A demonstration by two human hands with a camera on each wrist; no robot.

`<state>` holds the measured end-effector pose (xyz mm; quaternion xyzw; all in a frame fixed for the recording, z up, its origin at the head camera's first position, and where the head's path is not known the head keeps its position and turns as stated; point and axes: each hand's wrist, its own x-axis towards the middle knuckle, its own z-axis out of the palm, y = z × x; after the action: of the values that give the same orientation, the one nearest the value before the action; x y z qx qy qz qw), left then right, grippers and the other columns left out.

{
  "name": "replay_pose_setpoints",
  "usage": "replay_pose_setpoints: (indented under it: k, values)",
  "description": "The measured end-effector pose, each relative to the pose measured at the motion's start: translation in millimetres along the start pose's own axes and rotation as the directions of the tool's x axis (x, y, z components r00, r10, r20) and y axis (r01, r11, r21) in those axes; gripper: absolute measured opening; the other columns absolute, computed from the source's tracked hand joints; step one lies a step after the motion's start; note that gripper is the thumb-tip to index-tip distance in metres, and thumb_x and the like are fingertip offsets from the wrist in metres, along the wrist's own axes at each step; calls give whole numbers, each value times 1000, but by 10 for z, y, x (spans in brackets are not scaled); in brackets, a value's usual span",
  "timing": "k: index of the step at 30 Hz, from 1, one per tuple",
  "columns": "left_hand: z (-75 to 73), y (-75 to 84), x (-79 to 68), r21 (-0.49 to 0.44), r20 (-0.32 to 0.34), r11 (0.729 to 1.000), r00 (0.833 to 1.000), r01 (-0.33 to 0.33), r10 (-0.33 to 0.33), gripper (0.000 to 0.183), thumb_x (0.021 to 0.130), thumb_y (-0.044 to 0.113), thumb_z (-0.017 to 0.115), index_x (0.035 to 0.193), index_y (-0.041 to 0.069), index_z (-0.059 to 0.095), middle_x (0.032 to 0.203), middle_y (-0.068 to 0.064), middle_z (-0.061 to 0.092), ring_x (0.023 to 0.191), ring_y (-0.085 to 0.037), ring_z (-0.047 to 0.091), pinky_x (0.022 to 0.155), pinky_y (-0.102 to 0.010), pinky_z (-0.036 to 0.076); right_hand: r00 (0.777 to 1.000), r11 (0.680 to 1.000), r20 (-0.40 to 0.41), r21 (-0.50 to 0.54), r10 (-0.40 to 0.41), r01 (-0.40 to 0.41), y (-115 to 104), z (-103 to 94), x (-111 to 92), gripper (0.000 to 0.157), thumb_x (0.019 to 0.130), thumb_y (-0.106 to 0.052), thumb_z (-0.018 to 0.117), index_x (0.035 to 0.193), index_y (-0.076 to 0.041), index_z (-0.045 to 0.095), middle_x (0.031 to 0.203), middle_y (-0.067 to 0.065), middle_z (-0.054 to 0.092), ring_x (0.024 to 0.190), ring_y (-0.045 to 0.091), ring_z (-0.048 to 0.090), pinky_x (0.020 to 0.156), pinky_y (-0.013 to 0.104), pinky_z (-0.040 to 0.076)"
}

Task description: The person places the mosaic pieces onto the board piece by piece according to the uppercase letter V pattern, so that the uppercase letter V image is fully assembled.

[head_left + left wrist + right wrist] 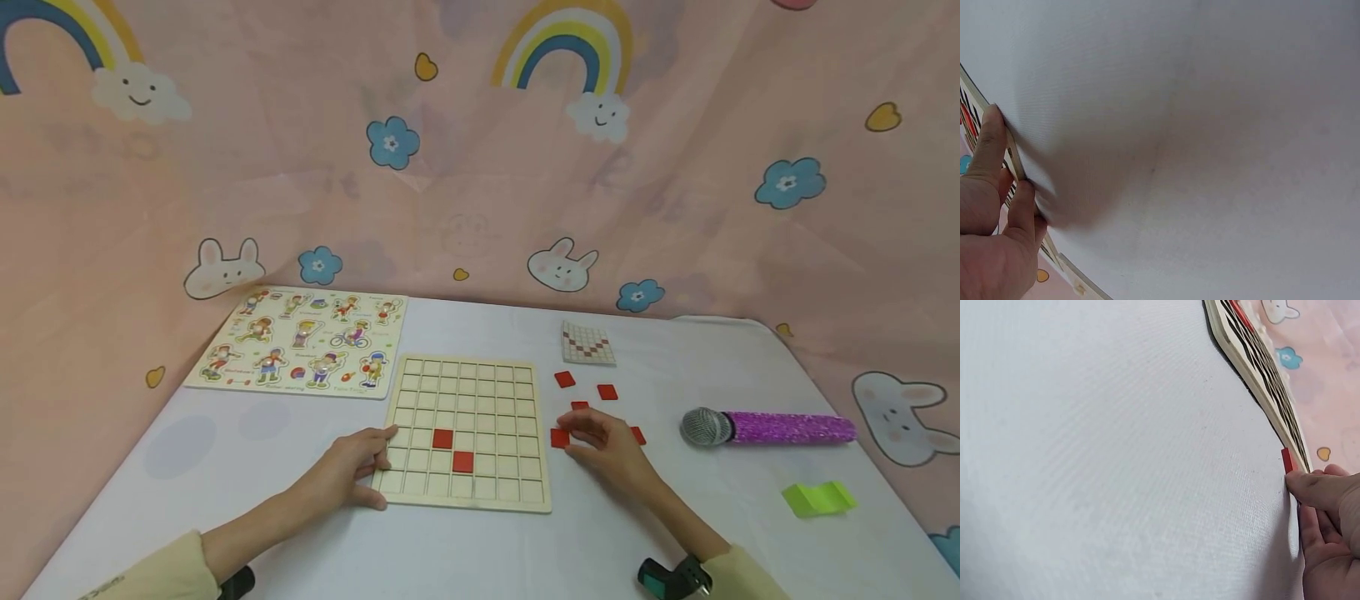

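A wooden grid board [498, 400] lies on the white table, with one red square tile [442, 439] in a cell and another red tile [462, 462] diagonally below it. My left hand [348, 467] holds the board's left edge, its fingers on the rim and the thumb near the lower left corner. In the left wrist view, those fingertips [994, 115] meet the board's side. Right of the board, my right hand [611, 446] pinches a loose red tile [559, 438] between thumb and fingers. The right wrist view shows this tile [1288, 460] at the thumb tip.
Several red tiles [607, 392] lie beyond the right hand, below a small pattern card [588, 344]. A picture puzzle board [300, 342] is at the back left. At the right are a purple microphone [780, 427] and a bright green block [819, 499]. A printed curtain [480, 192] hangs behind.
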<state>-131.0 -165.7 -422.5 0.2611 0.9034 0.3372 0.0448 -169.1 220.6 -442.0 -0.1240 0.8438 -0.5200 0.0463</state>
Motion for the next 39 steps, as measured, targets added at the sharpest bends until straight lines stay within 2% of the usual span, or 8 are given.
replay_pose_setpoints:
  k: [3, 7, 14, 19, 23, 31, 39]
  values:
    - [1, 3, 0, -6, -4, 1000, 1000, -5, 5, 42, 54, 14, 90, 75, 11, 54, 131, -27, 53, 120, -44, 51, 97, -49, 44, 999, 999, 35, 21, -28, 27, 17, -25, -43, 35, 82, 5, 70, 115, 2, 60, 115, 16, 63, 111, 31, 60, 94, 30, 49]
    - [-4, 6, 5, -2, -4, 1000, 1000, -2, 2, 41, 54, 14, 90, 75, 11, 54, 131, -27, 53, 119, -43, 51, 97, -49, 44, 998, 999, 55, 33, -1, -1, -7, -45, -99, 39, 81, 3, 72, 118, 2, 59, 117, 17, 63, 111, 30, 60, 93, 29, 50]
    - [-6, 13, -1, 6, -6, 1000, 1000, -5, 5, 41, 54, 14, 90, 75, 11, 55, 131, -27, 54, 119, -43, 52, 96, -49, 45, 999, 999, 0, -5, 52, -52, -22, -63, -154, 41, 78, -2, 77, 116, 3, 61, 113, 16, 65, 103, 26, 64, 89, 27, 53]
    - [-6, 12, -6, -3, -9, 1000, 1000, -5, 5, 41, 54, 14, 90, 76, 11, 55, 131, -26, 54, 119, -43, 52, 96, -49, 45, 999, 996, -25, -76, 43, -45, -6, -48, -143, 38, 77, -5, 78, 112, 1, 64, 109, 12, 66, 93, 21, 65, 84, 25, 55]
    - [-8, 11, -9, -10, -9, 1000, 1000, -3, 3, 41, 54, 14, 90, 76, 12, 54, 131, -26, 54, 120, -43, 51, 96, -49, 45, 999, 995, -27, -93, 28, -30, -2, -46, -129, 34, 77, -6, 78, 108, 0, 66, 105, 11, 67, 88, 18, 65, 81, 22, 55]
    - [-3, 5, -9, -10, -6, 1000, 1000, -2, 2, 41, 54, 15, 89, 76, 12, 55, 132, -26, 53, 120, -43, 51, 97, -50, 44, 998, 999, -21, -5, 54, -54, -76, -91, -105, 34, 77, -3, 77, 109, 4, 65, 103, 16, 68, 88, 21, 69, 79, 23, 56]
    - [-5, 7, -3, -1, -8, 1000, 1000, 3, -3, 42, 54, 13, 89, 75, 12, 54, 131, -25, 54, 120, -43, 51, 98, -50, 44, 978, 980, -96, 92, 183, -174, -168, 8, -37, 39, 78, -7, 78, 112, 4, 65, 108, 17, 69, 91, 20, 70, 81, 22, 55]
